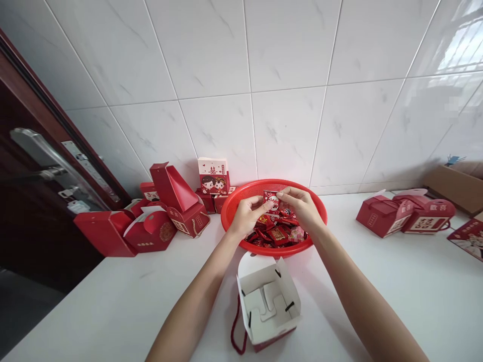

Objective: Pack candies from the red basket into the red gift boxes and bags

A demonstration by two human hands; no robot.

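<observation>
Over a red plastic basket (320, 210), my left hand (247, 215) pinches a small red wrapped candy (270, 197) with white lettering. On the candy's other side, my right hand (300, 205) has its fingertips closed on the wrapper's upper right corner. Beneath both hands, the basket holds many red candy packets (278, 234) and a pinkish one (296, 234). Between my forearms stands an open gift box (264, 306), white inside with dark cord ends poking through its walls. A dark red cord handle (236, 327) loops out on its left.
Several red gift boxes (151, 229) crowd the left side near a dark door (37, 201). A box with cartoon figures (214, 176) stands by the tiled wall. On the right are two closed red boxes (385, 213), a printed box (470, 236) and a brown carton (453, 186).
</observation>
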